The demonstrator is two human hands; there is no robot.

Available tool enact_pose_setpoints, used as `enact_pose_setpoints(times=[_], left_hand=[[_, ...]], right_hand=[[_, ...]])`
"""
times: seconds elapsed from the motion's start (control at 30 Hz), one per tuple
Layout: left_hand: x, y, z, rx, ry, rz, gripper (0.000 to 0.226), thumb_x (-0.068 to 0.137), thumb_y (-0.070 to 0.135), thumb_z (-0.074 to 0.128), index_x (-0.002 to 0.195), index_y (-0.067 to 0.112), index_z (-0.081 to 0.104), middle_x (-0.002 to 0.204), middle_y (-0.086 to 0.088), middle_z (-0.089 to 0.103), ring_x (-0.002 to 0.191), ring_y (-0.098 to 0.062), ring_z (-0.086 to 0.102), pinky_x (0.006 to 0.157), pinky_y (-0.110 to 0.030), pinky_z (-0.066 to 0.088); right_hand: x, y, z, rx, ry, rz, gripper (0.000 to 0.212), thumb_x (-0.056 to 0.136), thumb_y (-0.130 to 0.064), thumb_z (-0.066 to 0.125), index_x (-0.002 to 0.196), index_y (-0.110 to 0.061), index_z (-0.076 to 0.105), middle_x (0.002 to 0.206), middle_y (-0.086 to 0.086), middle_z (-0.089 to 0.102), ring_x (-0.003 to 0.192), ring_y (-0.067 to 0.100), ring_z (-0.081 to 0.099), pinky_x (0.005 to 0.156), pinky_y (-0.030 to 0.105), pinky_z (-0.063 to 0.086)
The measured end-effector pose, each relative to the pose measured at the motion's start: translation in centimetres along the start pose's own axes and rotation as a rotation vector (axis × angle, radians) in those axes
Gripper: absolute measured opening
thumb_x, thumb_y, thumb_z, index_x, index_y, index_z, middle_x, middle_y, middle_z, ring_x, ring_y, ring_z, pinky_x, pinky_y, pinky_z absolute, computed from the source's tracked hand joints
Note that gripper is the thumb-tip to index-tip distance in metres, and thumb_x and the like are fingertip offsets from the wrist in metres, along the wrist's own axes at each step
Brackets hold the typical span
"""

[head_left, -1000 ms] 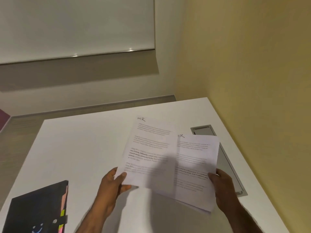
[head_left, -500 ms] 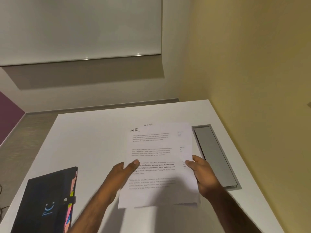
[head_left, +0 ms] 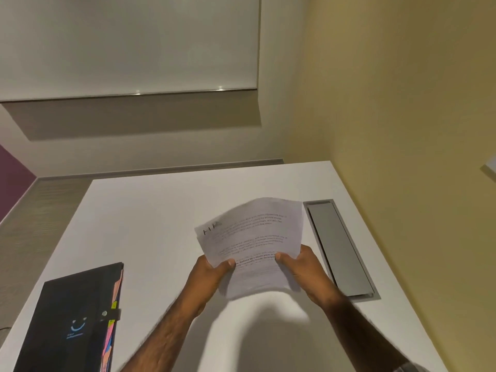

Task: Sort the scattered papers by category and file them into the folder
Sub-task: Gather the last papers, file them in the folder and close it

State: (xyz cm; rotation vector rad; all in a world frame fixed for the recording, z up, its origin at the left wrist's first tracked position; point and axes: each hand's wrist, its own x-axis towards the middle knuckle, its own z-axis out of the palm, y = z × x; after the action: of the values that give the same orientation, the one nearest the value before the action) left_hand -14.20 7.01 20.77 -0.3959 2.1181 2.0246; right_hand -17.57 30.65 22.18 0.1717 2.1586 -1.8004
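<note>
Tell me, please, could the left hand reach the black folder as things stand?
Probably yes: nothing lies between the left hand and black folder, though it grips the papers with the right hand.

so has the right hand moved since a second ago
Yes: right hand shifted left, off the grey recessed table slot it overlapped.

Left hand point(head_left: 209, 277) and right hand point(head_left: 306, 272) sit side by side — thumbs on top, pinching the papers point(head_left: 255, 229).

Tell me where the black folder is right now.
In the head view the black folder lies closed on the white table at its near left corner, apart from and left of the left hand holding the papers.
</note>
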Motion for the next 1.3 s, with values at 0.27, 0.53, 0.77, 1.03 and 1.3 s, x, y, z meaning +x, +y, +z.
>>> enact_pose_setpoints(times=[0.27,0.53,0.77,1.03,1.3], left_hand=[[-0.3,-2.5,0.2,-0.039,0.110,0.036,0.029,0.095,0.015,0.070,0.123,0.023,0.067,0.116,0.008,0.076,0.109,-0.011,0.071,0.100,-0.037,0.053],[-1.4,-5.2,0.3,0.064,0.063,0.018,0.035,0.095,0.013,0.070,0.117,0.040,0.068,0.114,0.019,0.075,0.108,-0.003,0.070,0.100,-0.032,0.052],[-1.6,-5.4,0.4,0.005,0.089,0.013,0.034,0.096,0.009,0.067,0.118,0.034,0.069,0.110,0.016,0.077,0.103,-0.002,0.071,0.088,-0.018,0.054],[-1.2,-5.1,1.1,-0.057,0.121,0.008,0.028,0.097,0.011,0.066,0.112,0.034,0.071,0.108,0.015,0.078,0.101,-0.004,0.073,0.089,-0.025,0.053],[-1.2,-6.7,0.5,-0.097,0.112,0.003,0.033,0.091,0.010,0.073,0.121,0.024,0.070,0.110,0.008,0.078,0.104,-0.010,0.073,0.086,-0.021,0.056]], right_hand=[[0.6,3.0,1.6,0.098,0.049,0.000,0.025,0.097,-0.005,0.065,0.106,-0.028,0.071,0.099,-0.011,0.078,0.092,0.007,0.074,0.073,0.017,0.057],[0.1,6.8,1.1,-0.073,-0.021,0.022,0.044,0.091,0.011,0.047,0.106,-0.022,0.071,0.084,-0.005,0.075,0.076,0.010,0.067,0.067,0.019,0.053],[0.2,8.0,0.9,-0.096,0.017,-0.016,0.038,0.097,0.007,0.048,0.115,-0.018,0.070,0.099,-0.006,0.077,0.088,0.004,0.070,0.073,0.014,0.053],[0.0,7.6,1.5,-0.071,0.094,-0.069,0.032,0.104,-0.001,0.047,0.120,-0.017,0.068,0.106,-0.002,0.076,0.097,0.005,0.070,0.080,0.020,0.056],[-0.2,7.9,1.3,-0.061,0.063,-0.040,0.031,0.099,0.000,0.056,0.122,-0.019,0.065,0.112,-0.003,0.074,0.105,0.007,0.068,0.083,0.016,0.054]])
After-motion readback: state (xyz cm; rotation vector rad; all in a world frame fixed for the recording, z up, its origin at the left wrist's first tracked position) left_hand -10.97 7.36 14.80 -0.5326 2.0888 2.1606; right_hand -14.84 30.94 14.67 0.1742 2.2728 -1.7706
